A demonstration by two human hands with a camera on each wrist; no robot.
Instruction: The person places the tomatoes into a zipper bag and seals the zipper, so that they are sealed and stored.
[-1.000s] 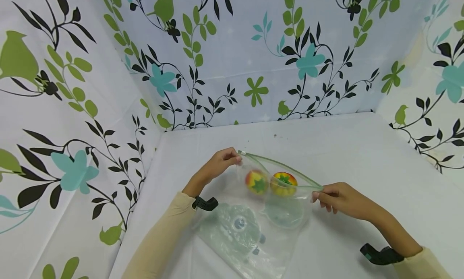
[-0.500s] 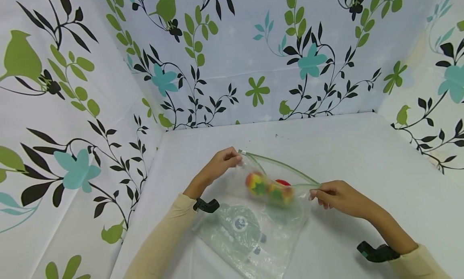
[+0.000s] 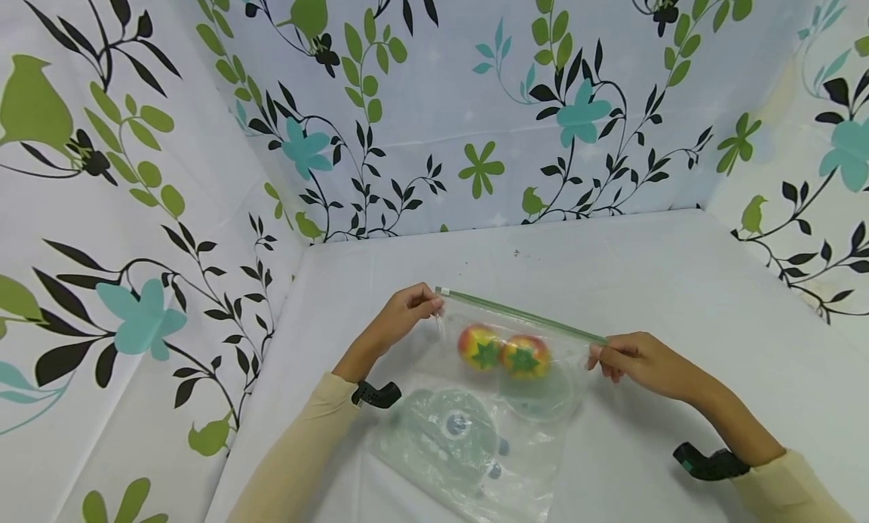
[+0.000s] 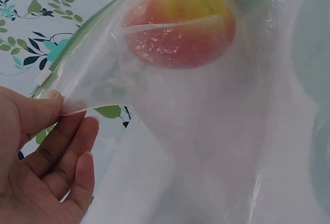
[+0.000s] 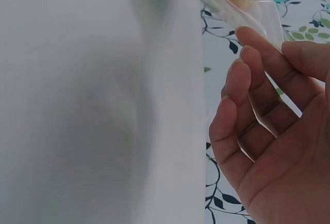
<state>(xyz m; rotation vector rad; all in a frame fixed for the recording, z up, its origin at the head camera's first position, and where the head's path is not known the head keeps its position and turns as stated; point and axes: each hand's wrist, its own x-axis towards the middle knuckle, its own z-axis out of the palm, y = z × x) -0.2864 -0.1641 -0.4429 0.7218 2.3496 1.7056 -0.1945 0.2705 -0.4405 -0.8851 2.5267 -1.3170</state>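
Note:
A clear slider zip bag [image 3: 516,447] with a pale green print hangs from both hands over the white table. Its green zip strip [image 3: 523,316] runs straight and slants down to the right, the two edges lying together. My left hand [image 3: 407,312] pinches the upper left corner between thumb and index finger, beside the white slider [image 4: 43,77]. With thumb and fingertip, my right hand [image 3: 631,361] pinches the opposite corner. Inside, just under the strip, two red-yellow fruits with green leafy tops show through the plastic: a left one [image 3: 473,340] and a right one [image 3: 536,348].
White cloth covers the table [image 3: 645,274]. Behind and at both sides stand cloth walls [image 3: 434,100] printed with leaves, birds and flowers. Each wrist wears a black band [image 3: 713,463].
The bag's mouth has gone from gaping to a straight line. The right fruit, earlier seen partly through the opening, now shows wholly through the plastic. My left hand has shifted slightly left and down.

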